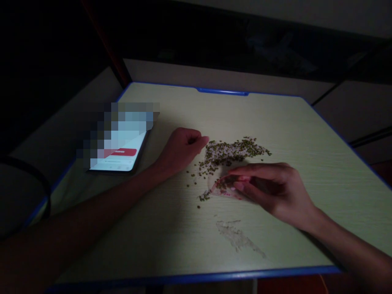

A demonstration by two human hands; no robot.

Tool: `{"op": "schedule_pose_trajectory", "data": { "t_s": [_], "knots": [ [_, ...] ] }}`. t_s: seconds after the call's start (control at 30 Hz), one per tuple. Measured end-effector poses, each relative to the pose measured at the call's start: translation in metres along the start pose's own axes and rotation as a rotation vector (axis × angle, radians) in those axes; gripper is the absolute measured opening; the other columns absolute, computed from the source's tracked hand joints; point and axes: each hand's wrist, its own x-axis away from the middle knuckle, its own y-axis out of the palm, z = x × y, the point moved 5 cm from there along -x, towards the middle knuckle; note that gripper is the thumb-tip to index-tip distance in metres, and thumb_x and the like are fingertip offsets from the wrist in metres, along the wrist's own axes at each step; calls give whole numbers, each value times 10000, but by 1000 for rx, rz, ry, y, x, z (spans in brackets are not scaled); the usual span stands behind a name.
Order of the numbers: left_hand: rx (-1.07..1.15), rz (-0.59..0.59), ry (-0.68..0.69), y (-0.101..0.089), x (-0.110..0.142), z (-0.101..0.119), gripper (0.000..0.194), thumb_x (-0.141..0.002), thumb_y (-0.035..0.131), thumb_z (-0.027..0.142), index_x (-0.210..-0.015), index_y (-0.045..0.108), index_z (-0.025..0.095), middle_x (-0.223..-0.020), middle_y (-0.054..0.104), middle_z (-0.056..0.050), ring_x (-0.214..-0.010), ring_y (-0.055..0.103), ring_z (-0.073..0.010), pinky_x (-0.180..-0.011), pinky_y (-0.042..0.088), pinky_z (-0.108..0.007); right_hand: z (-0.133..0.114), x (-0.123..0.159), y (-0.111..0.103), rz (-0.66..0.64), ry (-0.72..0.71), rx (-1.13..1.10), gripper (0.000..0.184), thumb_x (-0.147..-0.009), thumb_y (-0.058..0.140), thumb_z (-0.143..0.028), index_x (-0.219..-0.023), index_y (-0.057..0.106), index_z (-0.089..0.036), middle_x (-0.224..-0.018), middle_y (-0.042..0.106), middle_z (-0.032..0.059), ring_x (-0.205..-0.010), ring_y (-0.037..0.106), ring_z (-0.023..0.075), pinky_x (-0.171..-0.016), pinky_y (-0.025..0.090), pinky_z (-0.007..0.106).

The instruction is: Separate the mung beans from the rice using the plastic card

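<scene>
My left hand (pixel 184 150) is closed, thumb against the curled fingers, at the left edge of a loose pile of green beans and white grains (pixel 234 150). Whatever those fingers may hold is hidden. In front of the pile, my right hand (pixel 280 190) pinches a small clear plastic bag (pixel 225 191) with pinkish-red print. Some dark green beans show in or under the bag at my fingertips; I cannot tell which. Stray beans (pixel 203 197) lie beside its left edge, with several more scattered between my two hands.
A lit phone or tablet (pixel 122 163), partly blurred out, lies at the left of the pale wood-grain table (pixel 171 253). The table has a blue rim and a blue handle (pixel 223 92) at the far edge. A worn, peeled patch (pixel 239 237) marks the front surface.
</scene>
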Motion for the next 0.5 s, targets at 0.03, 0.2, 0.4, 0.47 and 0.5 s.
{"op": "schedule_pose_trajectory", "data": {
  "t_s": [0.03, 0.2, 0.4, 0.47, 0.5],
  "knots": [
    [-1, -2, 0, 0, 0, 0, 363, -748, 484, 247, -407, 387, 168, -358, 298, 76, -393, 268, -56, -469, 230, -235, 0, 0, 0, 9, 5, 1, 235, -781, 578, -152, -975, 707, -186, -856, 731, 75, -654, 657, 163, -520, 527, 257],
    [-5, -1, 12, 0, 1, 0, 364, -749, 487, 246, -409, 388, 163, -366, 304, 79, -396, 274, -53, -470, 233, -233, 1, 0, 0, 14, 38, 3, 225, -780, 578, -162, -963, 707, -181, -826, 726, 69, -599, 636, 145, -488, 516, 249],
    [7, -1, 16, 1, 0, -1, 367, -748, 491, 241, -407, 387, 156, -363, 297, 84, -394, 271, -46, -472, 233, -229, 1, -1, 1, 44, 19, 18, 238, -794, 563, -182, -990, 697, -175, -839, 723, 76, -591, 627, 140, -483, 507, 252],
    [6, 1, 29, 0, 0, -1, 371, -747, 493, 243, -404, 386, 154, -361, 301, 84, -394, 274, -45, -472, 232, -227, -1, -2, 3, 40, -10, 34, 233, -795, 564, -193, -984, 697, -169, -854, 723, 81, -595, 627, 142, -478, 500, 251],
    [7, 2, 35, 0, 0, 0, 372, -747, 493, 244, -402, 385, 154, -362, 301, 85, -394, 274, -44, -471, 232, -225, -2, -3, 4, 31, -25, 46, 231, -793, 569, -195, -984, 697, -166, -853, 723, 81, -587, 622, 139, -473, 495, 249]
  ]
}}
